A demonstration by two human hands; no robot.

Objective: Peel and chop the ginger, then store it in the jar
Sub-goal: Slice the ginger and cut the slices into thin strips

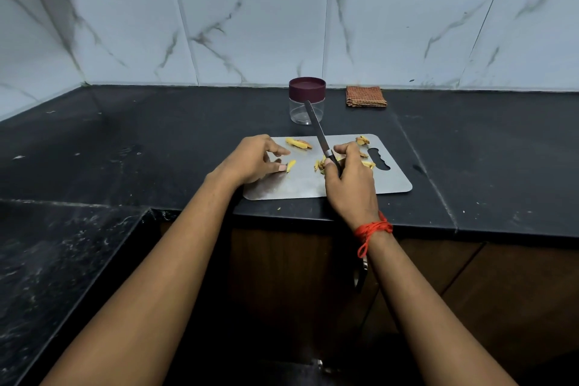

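A steel cutting board (300,185) lies on the black counter. Yellow ginger pieces lie on it: one strip (298,143) at the far left, a small piece (290,165) by my left thumb, peel scraps (362,140) at the far right. My right hand (349,179) grips a knife (317,126) by its handle, blade pointing up and away toward the jar. More ginger (319,164) lies under that hand, partly hidden. My left hand (255,160) hovers over the board's left side with fingers relaxed, thumb tip touching the small piece. A clear jar (307,100) with a maroon lid stands closed behind the board.
A folded checked cloth (366,96) lies at the back right against the tiled wall. The counter's front edge (282,219) runs just below the board, and a lower black counter section (62,260) extends at the left.
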